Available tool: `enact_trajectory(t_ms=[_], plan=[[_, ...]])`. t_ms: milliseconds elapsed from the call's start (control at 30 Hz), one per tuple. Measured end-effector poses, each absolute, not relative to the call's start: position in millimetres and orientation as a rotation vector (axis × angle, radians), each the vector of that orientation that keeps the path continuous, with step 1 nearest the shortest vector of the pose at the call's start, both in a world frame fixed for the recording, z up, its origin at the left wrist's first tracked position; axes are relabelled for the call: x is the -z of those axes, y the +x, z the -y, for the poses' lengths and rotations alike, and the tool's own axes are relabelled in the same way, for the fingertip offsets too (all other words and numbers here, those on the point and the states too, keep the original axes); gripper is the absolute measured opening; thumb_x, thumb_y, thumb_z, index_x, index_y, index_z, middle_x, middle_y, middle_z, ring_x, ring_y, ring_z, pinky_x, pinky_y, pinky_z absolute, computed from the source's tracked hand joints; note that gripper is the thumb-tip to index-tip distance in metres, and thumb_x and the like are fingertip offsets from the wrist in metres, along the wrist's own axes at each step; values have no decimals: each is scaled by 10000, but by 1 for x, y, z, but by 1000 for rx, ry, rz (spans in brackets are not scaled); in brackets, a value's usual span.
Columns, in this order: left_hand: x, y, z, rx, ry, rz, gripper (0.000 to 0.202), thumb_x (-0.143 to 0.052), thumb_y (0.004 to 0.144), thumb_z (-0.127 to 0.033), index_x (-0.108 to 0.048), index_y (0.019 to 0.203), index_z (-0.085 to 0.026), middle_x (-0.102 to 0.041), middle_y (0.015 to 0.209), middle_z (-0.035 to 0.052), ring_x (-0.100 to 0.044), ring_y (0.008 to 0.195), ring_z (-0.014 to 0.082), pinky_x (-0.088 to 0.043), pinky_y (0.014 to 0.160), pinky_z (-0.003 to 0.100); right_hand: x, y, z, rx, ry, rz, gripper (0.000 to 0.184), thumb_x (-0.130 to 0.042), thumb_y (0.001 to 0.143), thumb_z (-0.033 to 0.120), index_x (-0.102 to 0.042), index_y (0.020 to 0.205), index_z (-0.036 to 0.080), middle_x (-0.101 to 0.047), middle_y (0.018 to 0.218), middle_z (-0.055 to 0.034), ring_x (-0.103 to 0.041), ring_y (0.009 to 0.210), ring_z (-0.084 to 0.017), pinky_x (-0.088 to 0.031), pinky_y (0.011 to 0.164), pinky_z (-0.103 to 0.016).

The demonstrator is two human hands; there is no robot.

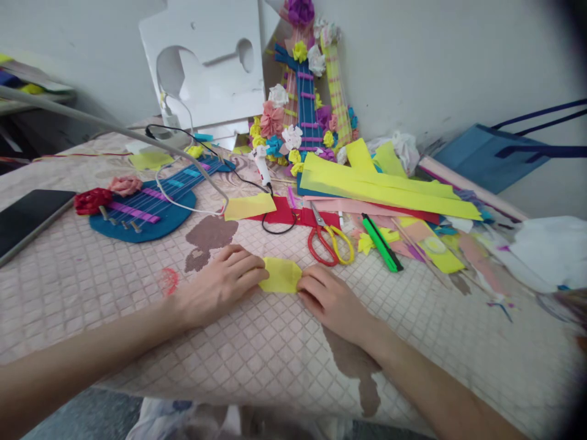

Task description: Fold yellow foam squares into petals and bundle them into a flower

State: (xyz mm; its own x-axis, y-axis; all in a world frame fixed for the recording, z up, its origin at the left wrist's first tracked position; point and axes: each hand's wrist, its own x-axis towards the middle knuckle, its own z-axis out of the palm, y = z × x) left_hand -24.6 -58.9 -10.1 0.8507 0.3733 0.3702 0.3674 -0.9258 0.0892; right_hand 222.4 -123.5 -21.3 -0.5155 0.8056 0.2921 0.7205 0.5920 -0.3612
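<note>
A small folded piece of yellow paper (280, 275) lies on the quilted table cover (137, 318) in front of me. My left hand (220, 284) rests palm down on the cover, its fingers stretched flat and pressing the paper's left edge. My right hand (328, 299) lies on the other side, its fingers curled down onto the paper's right edge. The paper stays flat between both hands.
Red and yellow scissors (328, 239) and a green cutter (382, 242) lie just beyond the hands. Yellow paper strips (389, 186), a white glue gun (261, 165), a blue felt guitar (147, 205), a dark phone (27, 217) and a flower-decorated craft (302, 104) fill the back.
</note>
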Motion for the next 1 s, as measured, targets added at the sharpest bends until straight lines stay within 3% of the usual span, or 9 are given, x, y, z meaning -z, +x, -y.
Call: enact_trajectory(t_ms=[200, 533, 1000], plan=[[11, -27, 64, -601, 2841, -739, 160, -453, 913, -205, -603, 858, -190, -606, 903, 30, -525, 840, 166, -347, 825, 353, 23, 221, 122, -340, -1233, 2318, 124, -456, 868, 114, -552, 892, 188, -558, 914, -68, -529, 874, -193, -476, 767, -349], [20, -25, 63, -664, 2556, -873, 69, -518, 843, -174, -581, 871, -181, -586, 949, 47, -548, 890, 177, -428, 804, 339, 22, 216, 122, -502, -1347, 2151, 114, -505, 820, 87, -525, 827, 199, -524, 871, -40, -522, 830, -174, -456, 740, -319], [17, -17, 58, -676, 2428, -954, 66, -536, 790, -152, -585, 747, -153, -566, 805, 32, -535, 754, 149, -438, 707, 302, 19, 206, 121, -584, -1483, 1977, 122, -508, 783, 80, -498, 742, 194, -488, 813, -25, -510, 779, -167, -430, 668, -294]])
